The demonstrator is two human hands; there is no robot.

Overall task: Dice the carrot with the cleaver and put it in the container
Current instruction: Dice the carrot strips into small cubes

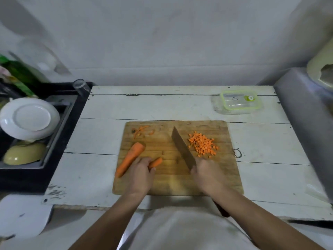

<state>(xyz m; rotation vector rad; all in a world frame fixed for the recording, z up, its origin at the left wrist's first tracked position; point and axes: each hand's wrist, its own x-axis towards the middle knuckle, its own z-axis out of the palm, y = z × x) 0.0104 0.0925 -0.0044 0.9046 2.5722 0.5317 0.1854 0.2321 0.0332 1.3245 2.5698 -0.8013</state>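
On the wooden cutting board (178, 184) lies a large carrot piece (130, 157) at the left. My left hand (140, 175) holds a smaller carrot piece (155, 162) beside it. My right hand (207, 174) grips the cleaver (182, 147), whose blade points away and to the left, resting near the board's middle. A pile of diced carrot (202, 144) lies right of the blade. The clear container with a green rim (237, 101) stands on the table at the back right, apart from the board.
Carrot peel scraps (142, 130) lie at the board's back left. A black dish rack (45, 134) at the left holds a white plate (29, 118), a yellow bowl (24, 153) and a glass (81, 86). A grey appliance (306, 114) borders the white table (100, 138) at the right.
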